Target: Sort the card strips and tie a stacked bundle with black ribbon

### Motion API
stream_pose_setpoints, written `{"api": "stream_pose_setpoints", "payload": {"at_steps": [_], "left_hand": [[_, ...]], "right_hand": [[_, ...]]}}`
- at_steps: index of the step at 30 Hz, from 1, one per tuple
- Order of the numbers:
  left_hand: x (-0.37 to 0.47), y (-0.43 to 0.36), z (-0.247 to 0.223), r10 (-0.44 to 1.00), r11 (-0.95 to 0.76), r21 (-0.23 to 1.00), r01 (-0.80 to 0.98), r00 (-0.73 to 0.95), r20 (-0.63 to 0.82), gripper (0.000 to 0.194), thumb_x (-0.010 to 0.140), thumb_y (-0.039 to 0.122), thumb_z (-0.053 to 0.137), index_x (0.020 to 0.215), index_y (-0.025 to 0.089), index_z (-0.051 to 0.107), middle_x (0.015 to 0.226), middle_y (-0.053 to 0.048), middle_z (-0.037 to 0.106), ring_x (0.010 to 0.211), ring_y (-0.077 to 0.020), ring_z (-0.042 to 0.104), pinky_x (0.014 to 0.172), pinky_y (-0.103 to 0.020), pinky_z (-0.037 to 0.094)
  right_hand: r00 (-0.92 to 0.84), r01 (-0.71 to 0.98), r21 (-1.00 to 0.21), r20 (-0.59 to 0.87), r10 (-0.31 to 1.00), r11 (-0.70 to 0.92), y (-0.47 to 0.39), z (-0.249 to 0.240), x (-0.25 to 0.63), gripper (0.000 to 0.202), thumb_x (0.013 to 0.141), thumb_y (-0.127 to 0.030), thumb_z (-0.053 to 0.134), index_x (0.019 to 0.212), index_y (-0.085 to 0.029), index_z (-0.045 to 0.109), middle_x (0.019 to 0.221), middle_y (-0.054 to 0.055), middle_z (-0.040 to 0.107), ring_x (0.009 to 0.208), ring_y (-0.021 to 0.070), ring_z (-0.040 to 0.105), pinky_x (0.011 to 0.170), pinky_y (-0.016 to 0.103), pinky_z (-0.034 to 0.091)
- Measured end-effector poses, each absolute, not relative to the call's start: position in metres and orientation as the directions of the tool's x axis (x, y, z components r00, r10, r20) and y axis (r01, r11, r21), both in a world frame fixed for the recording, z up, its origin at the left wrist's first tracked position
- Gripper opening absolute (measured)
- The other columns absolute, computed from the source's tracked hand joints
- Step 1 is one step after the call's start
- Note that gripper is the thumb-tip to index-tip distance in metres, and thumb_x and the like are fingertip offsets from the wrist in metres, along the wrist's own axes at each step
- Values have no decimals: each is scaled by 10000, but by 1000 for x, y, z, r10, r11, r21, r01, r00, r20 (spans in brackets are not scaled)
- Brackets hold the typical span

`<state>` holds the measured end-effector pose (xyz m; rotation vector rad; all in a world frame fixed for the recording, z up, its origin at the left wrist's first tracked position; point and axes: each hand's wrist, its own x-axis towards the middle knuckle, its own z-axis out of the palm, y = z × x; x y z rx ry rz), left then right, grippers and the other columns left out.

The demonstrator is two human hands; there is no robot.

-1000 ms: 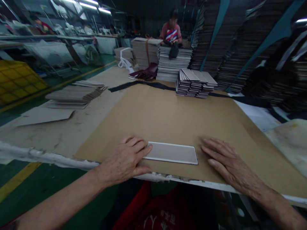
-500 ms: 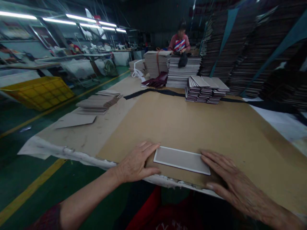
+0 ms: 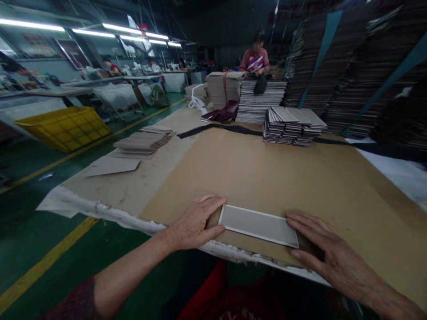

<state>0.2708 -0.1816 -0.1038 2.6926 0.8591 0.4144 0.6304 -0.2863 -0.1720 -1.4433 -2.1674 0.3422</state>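
A flat narrow grey board [image 3: 259, 224] with a pale border lies at the table's front edge. At its left end, my left hand [image 3: 196, 222] has the index finger at the far corner and the thumb at the near corner. My right hand [image 3: 328, 246] spans the right end, fingers on the far corner and thumb by the near one. Both hands grip the board's ends. Under it is a large brown sheet [image 3: 233, 169] covering the tabletop.
Loose grey boards [image 3: 143, 144] lie at the left. Stacked dark-edged boards [image 3: 293, 126] stand at the back, near maroon pieces [image 3: 222, 112] and a black strip [image 3: 200, 130]. Behind a tall stack [image 3: 260, 100] is a person [image 3: 255, 60]. A yellow bin [image 3: 63, 129] sits on the floor.
My view has shifted slightly, so everything appears farther right. Both thumbs have closed in toward the board's near corners. The board still lies between my hands.
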Motion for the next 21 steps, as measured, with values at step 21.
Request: {"api": "stream_pose_setpoints", "payload": {"at_steps": [21], "left_hand": [[284,-186,-86,800,-394,645,655,590,-109,464,810,369,627,1241,230,522,1110,-50,500,906,-183,555,743,-287,469]], "right_hand": [[23,437,-893,127,992,105,-286,-162,633,629,895,-469,613,1454,-236,442,1429,108,516,1255,266,525,1091,503,439]]}}
